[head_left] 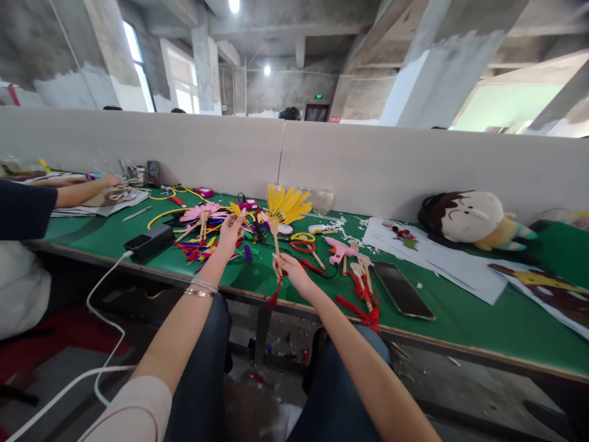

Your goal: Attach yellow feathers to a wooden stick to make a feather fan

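My right hand point(291, 271) is closed round the wooden handle of a yellow feather fan point(289, 205), held upright above the table's front edge. A red tassel point(275, 294) hangs below the handle. My left hand point(231, 233) is raised to the left of the fan, apart from it, with thumb and fingers pinched together. Something small and pale shows at its fingertips, too small to name. Behind and left of that hand lie a pink feather fan point(203, 213) and a heap of loose coloured feathers point(196, 250).
On the green table point(464, 319) lie a pink glue gun point(340, 250), scissors point(304, 242), sticks with red tassels point(365, 285), a phone point(404, 290), white papers point(427, 261) and a doll point(472, 218). A cabled black box point(153, 240) stands left. Another person's arm point(80, 193) reaches in.
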Available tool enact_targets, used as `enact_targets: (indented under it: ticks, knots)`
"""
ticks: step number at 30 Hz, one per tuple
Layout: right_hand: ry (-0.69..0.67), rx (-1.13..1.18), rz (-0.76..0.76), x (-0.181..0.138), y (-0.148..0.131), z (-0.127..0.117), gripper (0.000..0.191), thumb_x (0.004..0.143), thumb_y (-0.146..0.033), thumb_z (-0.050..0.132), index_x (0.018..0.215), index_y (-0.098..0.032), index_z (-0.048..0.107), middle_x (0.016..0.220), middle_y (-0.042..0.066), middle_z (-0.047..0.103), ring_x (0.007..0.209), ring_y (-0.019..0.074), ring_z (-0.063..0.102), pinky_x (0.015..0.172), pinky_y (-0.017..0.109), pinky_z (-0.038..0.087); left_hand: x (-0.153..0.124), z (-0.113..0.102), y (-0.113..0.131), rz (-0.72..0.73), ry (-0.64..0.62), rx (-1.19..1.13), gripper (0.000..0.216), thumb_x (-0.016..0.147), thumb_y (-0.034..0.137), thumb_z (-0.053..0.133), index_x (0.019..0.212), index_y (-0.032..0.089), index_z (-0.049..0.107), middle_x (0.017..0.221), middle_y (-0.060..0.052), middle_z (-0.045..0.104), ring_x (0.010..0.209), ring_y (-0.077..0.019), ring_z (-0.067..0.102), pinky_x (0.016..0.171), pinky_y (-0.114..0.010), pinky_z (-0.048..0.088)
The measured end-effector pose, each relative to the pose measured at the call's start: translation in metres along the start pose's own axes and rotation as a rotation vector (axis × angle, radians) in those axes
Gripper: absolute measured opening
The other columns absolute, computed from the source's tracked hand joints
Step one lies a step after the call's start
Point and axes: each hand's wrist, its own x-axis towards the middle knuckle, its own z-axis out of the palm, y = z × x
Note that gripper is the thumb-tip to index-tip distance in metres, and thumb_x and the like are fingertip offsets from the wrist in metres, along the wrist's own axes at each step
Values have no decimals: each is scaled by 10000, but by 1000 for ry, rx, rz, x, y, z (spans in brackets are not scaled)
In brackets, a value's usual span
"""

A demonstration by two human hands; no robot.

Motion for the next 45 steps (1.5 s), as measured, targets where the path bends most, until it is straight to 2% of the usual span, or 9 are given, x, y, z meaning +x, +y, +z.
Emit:
enact_targets:
  ticks: [4,12,23,41,45]
  knots:
    - [-56,-1,27,1,0,-2,410,625,-568,601,604,-189,445,471,-67,430,429,77,409,456,232,334,2,-4,2,71,14,-54,391,550,391,728,722,186,444,485,101,426,305,2,277,293,-161,169]
    - [-209,-52,48,-7,-5,3,374,689,-524,575,600,-189,433,479,-62,433,437,78,406,472,230,335,-2,1,1,128,-3,-8,378,566,373,720,779,188,470,542,92,482,300,11,285,296,-169,158]
    - [-248,-131,48,-12,-10,6,368,734,-503,545,586,-186,428,498,-50,419,477,85,388,513,241,315,0,-3,0,84,7,4,336,607,354,696,778,181,464,601,64,533,316,17,267,313,-174,154]
    - [-261,-181,40,-12,-7,6,365,761,-499,514,586,-188,436,501,-44,427,473,88,389,511,239,314,0,-5,0,90,12,19,346,584,365,706,739,181,459,573,68,502,331,12,244,327,-164,147]
    - [-275,-192,25,-12,-8,5,365,776,-489,499,581,-189,431,494,-41,438,470,89,402,515,240,320,0,-6,-1,97,19,12,361,566,378,716,739,183,465,529,86,456,325,10,251,321,-163,145]
